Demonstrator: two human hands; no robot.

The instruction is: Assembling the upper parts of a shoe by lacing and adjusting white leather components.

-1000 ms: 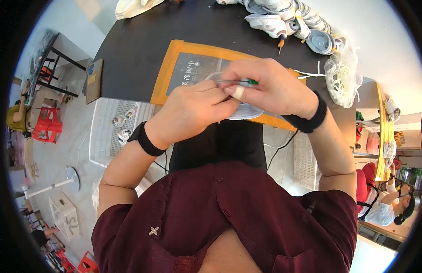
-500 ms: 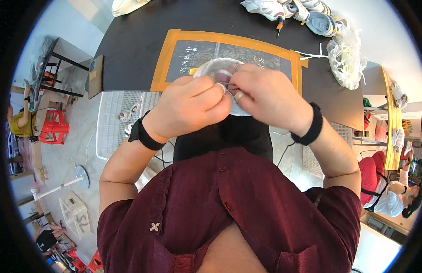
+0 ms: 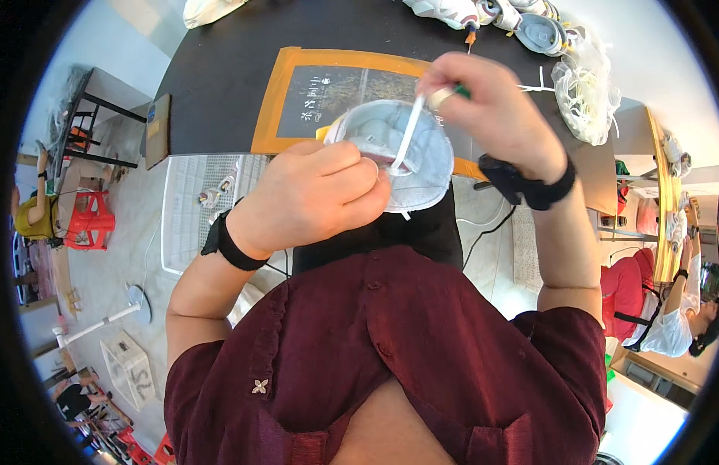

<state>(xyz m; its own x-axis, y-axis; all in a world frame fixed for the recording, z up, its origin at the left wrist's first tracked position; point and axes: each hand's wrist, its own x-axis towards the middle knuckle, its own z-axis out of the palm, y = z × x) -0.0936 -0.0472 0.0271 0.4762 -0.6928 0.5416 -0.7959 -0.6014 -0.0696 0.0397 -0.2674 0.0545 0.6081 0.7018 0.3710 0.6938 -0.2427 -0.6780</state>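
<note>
The dark desk [image 3: 220, 81] carries a panel bordered in orange tape [image 3: 270, 105]. Over its near edge sits a pale, cup-shaped fabric piece [image 3: 429, 151], nearly round, its open side facing up. The left hand [image 3: 317, 186] has its grip pressed together on the fabric's left rim. The right hand's [image 3: 491, 108] grip pinches the upper end of a narrow white strip [image 3: 409, 133], whose long axis slants from upper right down-left into the opening. A green bit [image 3: 462, 91] shows beside the right fingers.
</note>
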